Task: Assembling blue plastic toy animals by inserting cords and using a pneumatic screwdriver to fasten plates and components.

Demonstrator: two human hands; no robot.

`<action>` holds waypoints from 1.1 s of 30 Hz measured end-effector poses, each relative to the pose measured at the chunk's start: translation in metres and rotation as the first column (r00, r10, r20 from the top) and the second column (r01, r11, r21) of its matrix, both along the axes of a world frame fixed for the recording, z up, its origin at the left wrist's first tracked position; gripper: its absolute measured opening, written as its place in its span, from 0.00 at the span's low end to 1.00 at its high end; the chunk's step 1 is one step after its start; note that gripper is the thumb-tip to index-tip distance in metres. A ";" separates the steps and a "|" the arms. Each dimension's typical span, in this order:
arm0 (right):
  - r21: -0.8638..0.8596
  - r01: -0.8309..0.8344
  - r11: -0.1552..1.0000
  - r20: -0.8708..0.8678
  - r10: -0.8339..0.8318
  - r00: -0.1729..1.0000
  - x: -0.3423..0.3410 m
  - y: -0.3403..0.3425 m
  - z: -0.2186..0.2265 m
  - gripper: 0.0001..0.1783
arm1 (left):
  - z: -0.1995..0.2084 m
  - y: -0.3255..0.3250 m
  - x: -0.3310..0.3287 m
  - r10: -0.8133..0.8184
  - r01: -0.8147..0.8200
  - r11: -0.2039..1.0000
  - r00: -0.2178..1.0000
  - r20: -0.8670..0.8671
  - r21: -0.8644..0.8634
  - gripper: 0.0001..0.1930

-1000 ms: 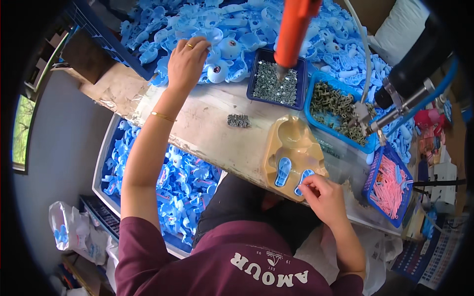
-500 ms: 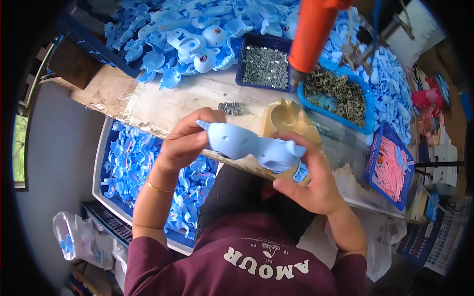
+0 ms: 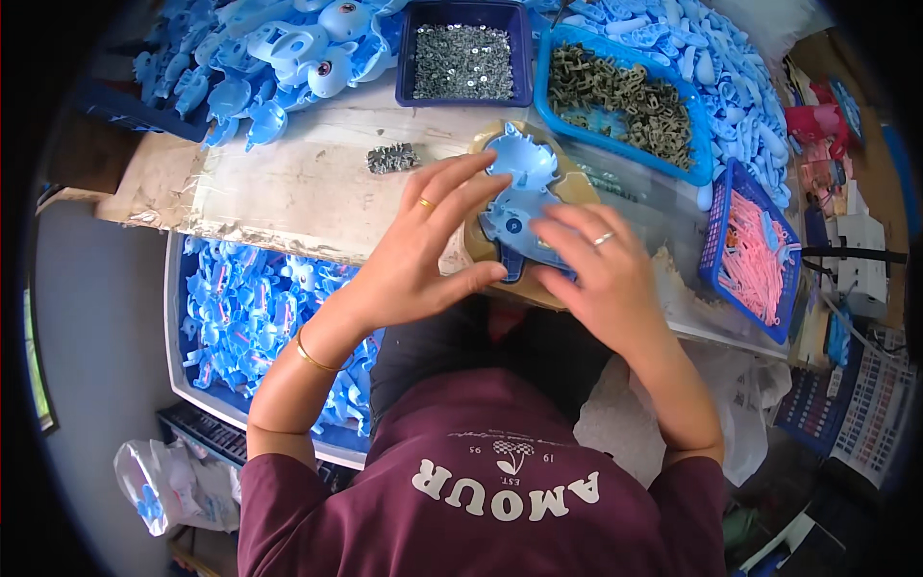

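Note:
A light blue plastic toy shell (image 3: 524, 204) lies hollow side up in a tan moulded holder (image 3: 575, 183) at the table's near edge. My left hand (image 3: 423, 245) is at the shell's left side, fingers stretched and apart, its fingertips over the upper part. On the other side, my right hand (image 3: 606, 274) reaches in with spread, slightly bent fingers at the shell's lower right. Neither hand is wrapped round it. My fingers cover parts of the shell's edges, so exact contact is hard to see.
Behind the holder stand a dark blue tray (image 3: 463, 62) of small metal parts and a blue basket (image 3: 625, 106) of metal clips. A purple basket (image 3: 755, 255) holds pink strips. Blue shells (image 3: 308, 48) pile up at far left; a crate (image 3: 269, 317) of blue parts sits below.
The shell has gone from between my hands down into the tan holder, and my fingers have loosened from it. My view has shifted; the orange power tool is out of sight.

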State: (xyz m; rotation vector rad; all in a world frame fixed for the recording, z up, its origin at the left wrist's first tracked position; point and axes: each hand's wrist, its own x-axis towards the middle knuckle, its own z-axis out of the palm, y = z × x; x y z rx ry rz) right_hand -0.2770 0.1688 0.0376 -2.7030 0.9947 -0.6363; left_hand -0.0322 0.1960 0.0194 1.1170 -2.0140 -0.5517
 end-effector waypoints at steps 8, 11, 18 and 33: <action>0.244 0.179 0.953 -0.024 -0.179 0.984 -0.037 -0.009 0.002 0.34 | -0.010 -0.009 -0.037 -0.016 0.023 0.999 0.982 0.188 -0.037 0.36; 0.149 0.123 0.981 -0.013 -0.122 0.992 -0.036 -0.010 -0.001 0.33 | -0.013 -0.015 -0.049 0.002 0.022 0.996 0.962 0.275 -0.086 0.34; 0.193 0.130 0.973 -0.005 -0.132 0.991 -0.039 -0.007 0.001 0.33 | -0.014 -0.019 -0.058 -0.015 0.046 0.995 0.950 0.313 -0.091 0.33; 0.330 0.149 0.932 0.006 -0.160 0.987 -0.055 -0.064 0.002 0.22 | -0.015 -0.018 -0.058 0.000 0.051 0.993 0.900 0.435 -0.105 0.31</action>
